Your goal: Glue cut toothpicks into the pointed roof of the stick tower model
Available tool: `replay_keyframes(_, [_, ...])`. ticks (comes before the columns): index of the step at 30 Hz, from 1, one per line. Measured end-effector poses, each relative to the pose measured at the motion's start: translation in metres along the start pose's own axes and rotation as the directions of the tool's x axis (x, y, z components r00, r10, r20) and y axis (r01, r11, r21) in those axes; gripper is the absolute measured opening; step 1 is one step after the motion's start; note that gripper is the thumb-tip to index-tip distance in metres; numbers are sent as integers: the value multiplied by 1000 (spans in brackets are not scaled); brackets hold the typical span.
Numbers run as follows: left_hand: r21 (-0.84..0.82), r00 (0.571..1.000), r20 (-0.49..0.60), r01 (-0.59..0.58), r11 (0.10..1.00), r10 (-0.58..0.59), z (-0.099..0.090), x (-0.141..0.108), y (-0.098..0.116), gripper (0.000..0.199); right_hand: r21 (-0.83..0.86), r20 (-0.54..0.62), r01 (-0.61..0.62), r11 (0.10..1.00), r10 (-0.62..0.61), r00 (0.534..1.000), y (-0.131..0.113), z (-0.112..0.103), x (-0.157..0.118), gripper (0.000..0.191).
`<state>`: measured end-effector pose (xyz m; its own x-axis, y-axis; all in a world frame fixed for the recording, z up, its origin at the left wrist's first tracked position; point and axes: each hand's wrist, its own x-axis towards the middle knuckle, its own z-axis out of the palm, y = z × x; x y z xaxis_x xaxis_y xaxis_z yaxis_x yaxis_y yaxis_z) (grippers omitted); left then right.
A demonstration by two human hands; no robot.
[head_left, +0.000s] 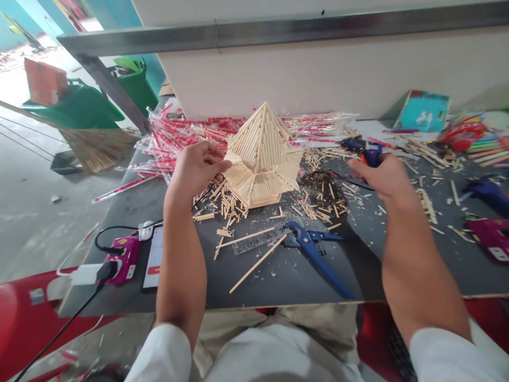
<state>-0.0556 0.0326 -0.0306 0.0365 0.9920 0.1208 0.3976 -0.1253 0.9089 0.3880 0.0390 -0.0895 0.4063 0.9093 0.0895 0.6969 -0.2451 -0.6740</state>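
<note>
A pointed model roof (262, 154) built from thin wooden sticks stands upright on the table, with a tall cone-like top and a flared skirt. At its left edge my left hand (201, 167) is closed, thumb and fingers pinching the rim. My right hand (382, 175) grips a blue hot glue gun (371, 154), held to the right of the model and apart from it. In front of the model lie a blue pipe cutter (318, 257), a clear plastic ruler (254, 242) and a loose wooden stick (258, 263).
Stick offcuts (230, 204) litter the table (246, 292). Red-and-clear plastic wrappers (167, 140) pile up behind. A phone (153, 260) and a magenta power strip (121, 260) with cables lie left; another magenta strip (489, 236) sits right. A metal rail (278, 40) crosses the back.
</note>
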Motion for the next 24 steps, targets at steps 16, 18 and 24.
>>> replay_keyframes(16, [18,987,-5,159,987,-159,-6,12,-25,14,568,333,-85,819,-134,933,-108,50,-32,14])
replay_keyframes(18, [30,986,-10,165,986,-165,-5,12,-25,11,549,359,-109,829,-116,926,-105,51,-33,13])
replay_keyframes(24, [112,987,8,159,981,-161,-3,7,-16,12,532,410,-117,838,-135,902,-102,46,-38,10])
